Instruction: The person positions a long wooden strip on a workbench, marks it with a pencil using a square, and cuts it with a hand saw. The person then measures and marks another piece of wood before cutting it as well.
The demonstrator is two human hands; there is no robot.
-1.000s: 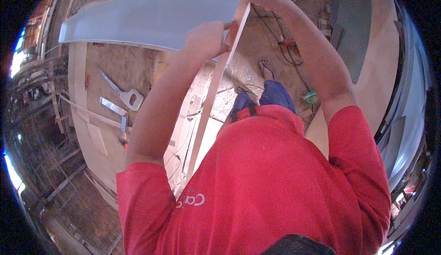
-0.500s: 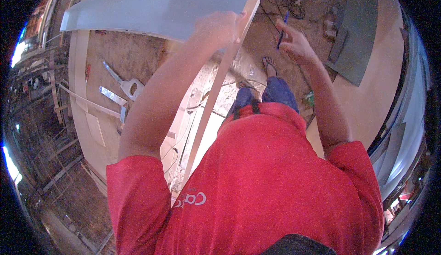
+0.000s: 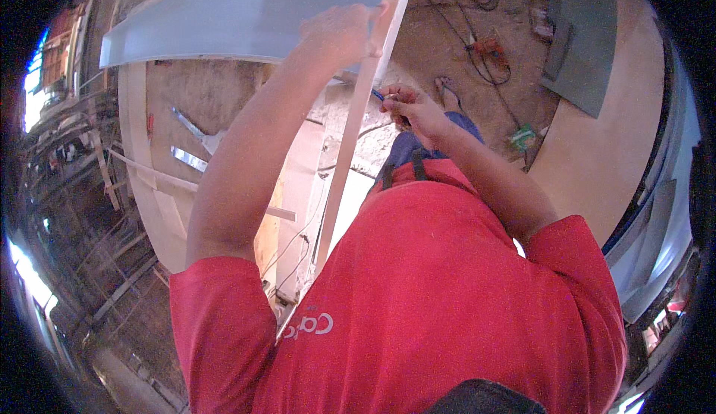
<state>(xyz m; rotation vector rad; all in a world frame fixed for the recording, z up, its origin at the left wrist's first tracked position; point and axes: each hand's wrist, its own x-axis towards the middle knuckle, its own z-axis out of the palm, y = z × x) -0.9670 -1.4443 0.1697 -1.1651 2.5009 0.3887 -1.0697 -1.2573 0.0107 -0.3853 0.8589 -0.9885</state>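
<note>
My left hand (image 3: 343, 32) is closed around the edge of a long, narrow wooden board (image 3: 356, 115), which runs from the top of the view down beside my torso. Past that hand lies a wide blue-grey panel (image 3: 216, 19), with the board crossing its right end. My right hand (image 3: 412, 113) pinches a slim blue pencil or pen (image 3: 378, 95), its tip pointing at the board's right side. Whether the tip touches the wood I cannot tell.
A handsaw (image 3: 192, 125) and a metal blade or rule (image 3: 188, 158) lie on the left. Black cables (image 3: 477, 11) and an orange tool (image 3: 490, 48) are on the floor at right. A dark sheet (image 3: 585, 48) rests on a large tan board (image 3: 597, 160).
My right hand has come in leftward and down, bringing the pencil or pen close to the board. The left hand keeps its grip, shifting slightly up and left with the board.
</note>
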